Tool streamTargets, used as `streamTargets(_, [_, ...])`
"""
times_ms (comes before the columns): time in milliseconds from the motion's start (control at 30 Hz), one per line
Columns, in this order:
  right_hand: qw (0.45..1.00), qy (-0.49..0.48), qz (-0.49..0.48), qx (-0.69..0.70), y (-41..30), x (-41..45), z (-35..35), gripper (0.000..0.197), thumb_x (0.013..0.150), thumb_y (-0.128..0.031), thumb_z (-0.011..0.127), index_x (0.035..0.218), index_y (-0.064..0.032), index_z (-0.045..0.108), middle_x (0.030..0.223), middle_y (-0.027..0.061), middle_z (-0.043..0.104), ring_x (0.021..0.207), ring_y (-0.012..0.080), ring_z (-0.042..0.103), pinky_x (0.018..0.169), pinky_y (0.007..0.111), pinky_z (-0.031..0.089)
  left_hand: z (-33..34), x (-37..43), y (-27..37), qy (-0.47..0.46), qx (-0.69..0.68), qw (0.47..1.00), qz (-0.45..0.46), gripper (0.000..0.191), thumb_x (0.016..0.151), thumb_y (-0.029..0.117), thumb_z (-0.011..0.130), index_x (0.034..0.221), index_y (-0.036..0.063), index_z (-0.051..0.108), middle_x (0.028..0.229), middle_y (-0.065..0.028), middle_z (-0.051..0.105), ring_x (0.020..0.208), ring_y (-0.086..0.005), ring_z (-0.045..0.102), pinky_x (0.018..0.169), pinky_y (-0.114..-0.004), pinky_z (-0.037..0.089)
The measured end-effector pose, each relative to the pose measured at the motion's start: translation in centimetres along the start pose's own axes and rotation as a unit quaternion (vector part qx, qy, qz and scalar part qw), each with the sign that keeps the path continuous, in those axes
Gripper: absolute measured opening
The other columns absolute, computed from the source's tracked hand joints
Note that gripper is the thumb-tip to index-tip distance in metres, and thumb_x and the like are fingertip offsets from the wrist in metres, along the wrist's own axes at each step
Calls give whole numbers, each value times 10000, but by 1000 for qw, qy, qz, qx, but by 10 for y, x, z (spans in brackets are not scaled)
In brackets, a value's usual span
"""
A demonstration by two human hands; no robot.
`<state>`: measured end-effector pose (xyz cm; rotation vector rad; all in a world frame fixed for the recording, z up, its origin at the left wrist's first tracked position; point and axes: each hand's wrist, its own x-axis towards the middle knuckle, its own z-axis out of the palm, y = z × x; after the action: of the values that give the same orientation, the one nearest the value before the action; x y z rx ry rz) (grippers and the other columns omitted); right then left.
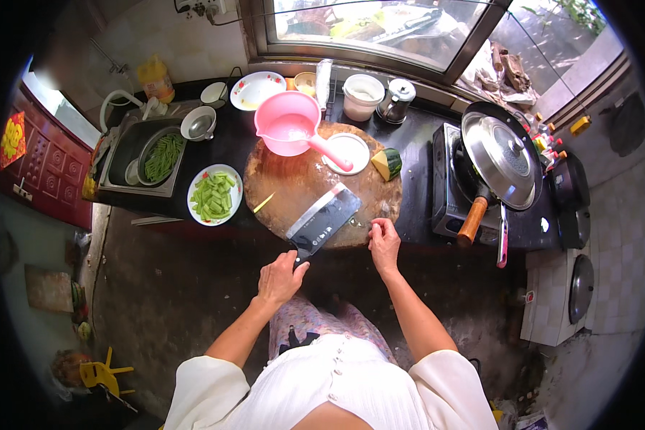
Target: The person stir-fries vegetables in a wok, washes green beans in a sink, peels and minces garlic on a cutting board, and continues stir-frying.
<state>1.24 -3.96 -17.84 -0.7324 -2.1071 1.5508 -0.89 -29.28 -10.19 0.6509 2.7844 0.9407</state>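
My left hand [280, 277] grips the black handle of a cleaver [322, 221]. Its broad dark blade is over the round wooden chopping board [279, 177], pointing away from me to the right. At the board's near right edge is my right hand [384, 242], its fingers curled with nothing visible in them. A thin yellow-green vegetable sliver [264, 202] lies on the board's left part. Further back on it are a pink plastic water ladle [288, 124], a white lid [349, 148] and a wedge of green-rinded squash [387, 164].
Left of the board stands a plate of cut green vegetable pieces [213, 196]. Green beans [164, 157] fill a bowl in the sink [119, 167]. A gas stove [445, 183] carries a lidded wok [499, 156] whose wooden handle [472, 220] juts toward me. A white tub [363, 95] and metal kettle [396, 100] stand behind.
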Motion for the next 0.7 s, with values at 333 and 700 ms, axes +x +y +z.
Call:
streamTargets(333, [998,4,-55,-39,4,10,14,106,866,-95,535,944,-24,552,677,29,546,525,91,512,478,249,426,6,2,-2,-68,-40,995,-58,318,826,328,598,887,24,527,821,-220,613,793,-426,588,686,-489,460])
streamTargets(700, [939,-114,-187,-266,-73,5,47,253,779,-123,651,992,-41,542,951,175,515,801,336,587,707,404,482,10,31,-26,98,-37,983,-153,333,832,226,566,1062,33,422,974,-252,547,867,-454,553,730,-507,448])
